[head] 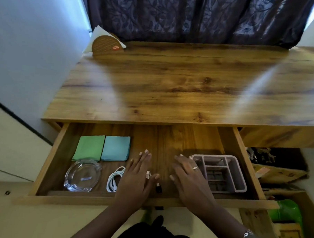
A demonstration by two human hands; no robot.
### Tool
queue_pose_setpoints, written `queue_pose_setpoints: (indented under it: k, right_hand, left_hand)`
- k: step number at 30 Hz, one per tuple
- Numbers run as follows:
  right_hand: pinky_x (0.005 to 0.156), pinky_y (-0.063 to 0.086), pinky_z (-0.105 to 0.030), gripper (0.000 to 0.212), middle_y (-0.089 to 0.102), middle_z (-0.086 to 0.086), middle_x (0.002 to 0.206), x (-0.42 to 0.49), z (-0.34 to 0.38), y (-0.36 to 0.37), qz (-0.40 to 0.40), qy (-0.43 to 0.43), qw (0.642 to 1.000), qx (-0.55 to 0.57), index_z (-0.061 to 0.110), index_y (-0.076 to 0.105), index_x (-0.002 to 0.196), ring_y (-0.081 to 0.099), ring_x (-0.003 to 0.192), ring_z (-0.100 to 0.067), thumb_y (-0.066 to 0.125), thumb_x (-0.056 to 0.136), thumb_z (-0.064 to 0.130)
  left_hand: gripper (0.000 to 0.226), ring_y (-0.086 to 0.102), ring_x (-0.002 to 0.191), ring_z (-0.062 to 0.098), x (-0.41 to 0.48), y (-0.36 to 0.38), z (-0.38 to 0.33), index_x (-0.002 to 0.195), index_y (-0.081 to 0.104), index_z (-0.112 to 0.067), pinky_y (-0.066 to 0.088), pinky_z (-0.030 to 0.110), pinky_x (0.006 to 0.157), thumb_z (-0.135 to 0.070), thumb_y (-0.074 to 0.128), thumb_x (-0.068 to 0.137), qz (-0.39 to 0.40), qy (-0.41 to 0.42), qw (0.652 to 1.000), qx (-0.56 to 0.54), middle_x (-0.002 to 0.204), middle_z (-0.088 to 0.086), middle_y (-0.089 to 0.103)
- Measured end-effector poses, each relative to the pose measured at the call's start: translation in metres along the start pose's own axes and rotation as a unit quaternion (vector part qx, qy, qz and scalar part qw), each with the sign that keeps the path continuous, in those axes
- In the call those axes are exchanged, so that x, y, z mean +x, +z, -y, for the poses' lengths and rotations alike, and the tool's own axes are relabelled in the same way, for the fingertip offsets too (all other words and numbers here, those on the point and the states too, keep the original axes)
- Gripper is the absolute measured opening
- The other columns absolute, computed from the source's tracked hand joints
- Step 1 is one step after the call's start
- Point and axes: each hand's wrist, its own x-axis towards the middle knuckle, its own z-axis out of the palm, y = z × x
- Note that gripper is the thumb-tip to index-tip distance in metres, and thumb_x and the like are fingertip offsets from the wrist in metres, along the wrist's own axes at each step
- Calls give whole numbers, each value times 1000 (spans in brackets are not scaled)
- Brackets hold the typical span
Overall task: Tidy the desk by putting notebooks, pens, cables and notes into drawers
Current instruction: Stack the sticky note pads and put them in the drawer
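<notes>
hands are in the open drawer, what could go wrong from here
1. The left hand and right hand both lie flat inside the drawer; pushing it shut too soon could pinch fingers.
2. The white cable lies partly under the left hand, so pulling that hand out might drag the coil loose.
3. The glass ashtray sits loose near the front; a hard shove could send it sliding.

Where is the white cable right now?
In the head view, the white cable lies coiled in the open drawer, left of middle, between the glass ashtray and the person's left hand, just nearer than the blue notes.
</notes>
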Motion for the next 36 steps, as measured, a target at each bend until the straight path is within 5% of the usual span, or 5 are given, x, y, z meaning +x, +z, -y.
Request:
queue_pose_setpoints:
  k: [4, 13, 25, 30, 36]
  right_hand:
    - [97, 35, -32, 39, 63, -3, 119, -1, 2, 12, 8, -89, 996, -8, 21, 51, 116, 47, 119, -16, 40, 85, 42]
    - [100, 28, -42, 60, 63, -6, 120, 16, -4, 14, 4, -200, 974, -103, 16, 50, 120, 39, 119, -18, 34, 84, 62]
    - [109, 27, -40, 84, 51, -13, 136, 93, -25, 15, 90, -171, 971, -139, 5, 48, 131, 36, 131, -23, 35, 78, 70]
    - [109, 30, -44, 96, 37, -12, 147, 126, -30, 17, 95, -143, 970, -171, 10, 31, 141, 30, 137, -27, 43, 72, 75]
    - [116, 6, -44, 96, 2, -13, 157, 154, -25, 17, 105, -106, 972, -183, 11, 4, 149, 4, 145, -29, 56, 82, 56]
  left_hand:
    - [76, 24, 134, 23, -7, 2, 5, 137, 42, -7, 21, 43, 105, -60, 7, 95, -11, 22, 997, 73, 144, 10, 41]
    - [67, 34, 128, 21, 10, 0, 7, 129, 51, -3, 30, 41, 100, -49, 13, 99, -51, 50, 992, 108, 133, 15, 54]
    - [89, 10, 141, 22, 78, -21, 29, 140, 34, 0, 17, 41, 114, -70, 18, 87, -46, 203, 963, 169, 149, 18, 31]
    - [105, -21, 140, 26, 101, -43, 46, 145, -12, -7, -12, 39, 115, -80, 19, 76, 31, 120, 956, 267, 155, 14, -14]
    - [87, 3, 144, 28, 121, -51, 41, 148, 0, -9, 3, 42, 117, -53, 46, 89, 26, 53, 948, 313, 157, 11, 2]
